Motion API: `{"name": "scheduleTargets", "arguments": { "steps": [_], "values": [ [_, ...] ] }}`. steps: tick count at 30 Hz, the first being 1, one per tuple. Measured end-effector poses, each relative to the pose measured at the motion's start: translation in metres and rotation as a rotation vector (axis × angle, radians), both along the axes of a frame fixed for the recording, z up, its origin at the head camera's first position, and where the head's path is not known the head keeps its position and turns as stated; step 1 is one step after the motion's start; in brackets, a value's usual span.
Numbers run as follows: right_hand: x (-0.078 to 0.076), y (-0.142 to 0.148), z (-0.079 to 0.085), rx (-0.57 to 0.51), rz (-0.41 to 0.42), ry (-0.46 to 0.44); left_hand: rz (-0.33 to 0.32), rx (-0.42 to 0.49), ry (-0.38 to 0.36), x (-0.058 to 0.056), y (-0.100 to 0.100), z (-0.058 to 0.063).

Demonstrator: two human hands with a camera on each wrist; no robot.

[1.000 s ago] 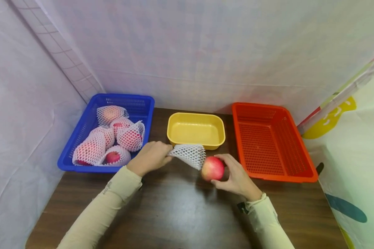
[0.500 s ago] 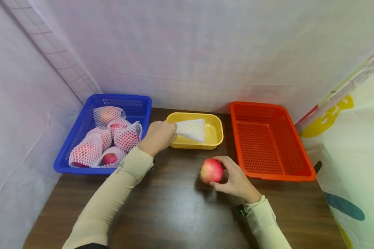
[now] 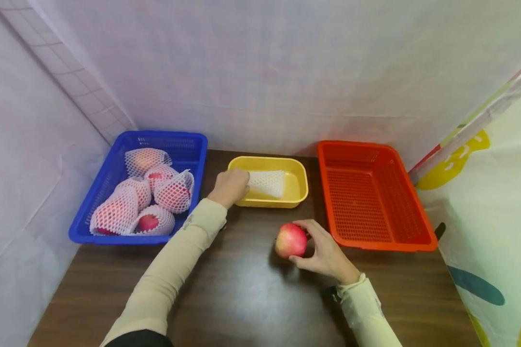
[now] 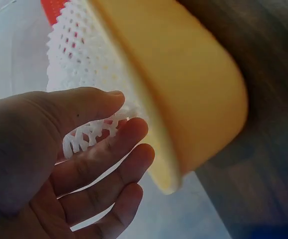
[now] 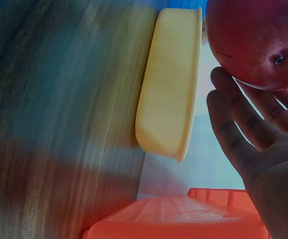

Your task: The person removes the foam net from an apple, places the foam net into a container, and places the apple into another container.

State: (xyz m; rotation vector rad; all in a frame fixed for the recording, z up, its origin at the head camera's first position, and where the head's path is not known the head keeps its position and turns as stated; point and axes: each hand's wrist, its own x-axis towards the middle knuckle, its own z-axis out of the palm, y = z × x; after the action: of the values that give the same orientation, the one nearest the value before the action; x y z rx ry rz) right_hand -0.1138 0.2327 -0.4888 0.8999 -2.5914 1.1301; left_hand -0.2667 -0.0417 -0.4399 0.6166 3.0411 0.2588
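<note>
My left hand (image 3: pixel 231 187) is over the left end of a yellow tub (image 3: pixel 304 183). Its thumb and curled forefinger hold the near end of a white foam net sleeve (image 3: pixel 269 183), which hangs down inside the tub. The left wrist view has the sleeve's mesh (image 4: pixel 79 55) running up behind the thumb, past the tub's rim. Low over the table, my right hand (image 3: pixel 325 253) grips a bare red apple (image 3: pixel 290 240) between thumb and fingers. In the right wrist view the apple (image 5: pixel 253 40) rests against the fingertips, its stem end showing.
A blue basket (image 3: pixel 75 231) on the left carries several apples in foam nets (image 3: pixel 173 195). To the right stands a red basket (image 3: pixel 356 207) with its slotted floor showing. White sheets (image 3: pixel 243 62) hang behind the brown table (image 3: pixel 226 299).
The left hand has carried the foam net sleeve away from the apple, forward and into the yellow tub. The right hand keeps its grip on the apple, hardly moving.
</note>
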Motion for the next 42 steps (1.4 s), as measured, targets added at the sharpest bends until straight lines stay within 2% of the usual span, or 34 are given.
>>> {"name": "scheduleTargets", "arguments": {
  "steps": [5,12,15,19,22,26,30,33,37,42],
  "values": [
    [0.0,-0.001,0.0,-0.009,0.003,-0.008,-0.002,-0.024,-0.006,-0.001,-0.003,-0.004],
    [-0.001,-0.003,0.0,-0.008,0.008,-0.021,0.021,-0.045,-0.036,0.009,-0.008,0.006],
    [-0.001,-0.004,0.001,-0.005,0.011,-0.012,0.015,-0.057,-0.01,0.016,-0.01,0.011],
    [-0.003,-0.005,0.004,-0.012,0.013,0.003,-0.012,-0.05,0.057,0.029,-0.014,0.02],
    [-0.005,-0.006,0.006,-0.009,0.009,0.018,-0.039,-0.008,0.128,0.044,-0.019,0.023],
    [-0.007,-0.008,0.007,-0.001,0.008,0.026,-0.071,0.048,0.218,0.068,-0.028,0.019],
    [-0.006,-0.011,0.008,0.003,0.018,0.004,-0.074,0.063,0.236,0.093,-0.036,0.013],
    [-0.006,-0.012,0.008,0.007,0.018,-0.008,-0.074,0.066,0.246,0.107,-0.042,0.008],
    [-0.008,-0.013,0.01,0.01,0.024,0.0,-0.072,0.093,0.278,0.117,-0.047,0.006],
    [-0.012,-0.013,0.018,0.035,0.037,0.04,-0.048,0.111,0.284,0.121,-0.055,0.006]
  ]
}}
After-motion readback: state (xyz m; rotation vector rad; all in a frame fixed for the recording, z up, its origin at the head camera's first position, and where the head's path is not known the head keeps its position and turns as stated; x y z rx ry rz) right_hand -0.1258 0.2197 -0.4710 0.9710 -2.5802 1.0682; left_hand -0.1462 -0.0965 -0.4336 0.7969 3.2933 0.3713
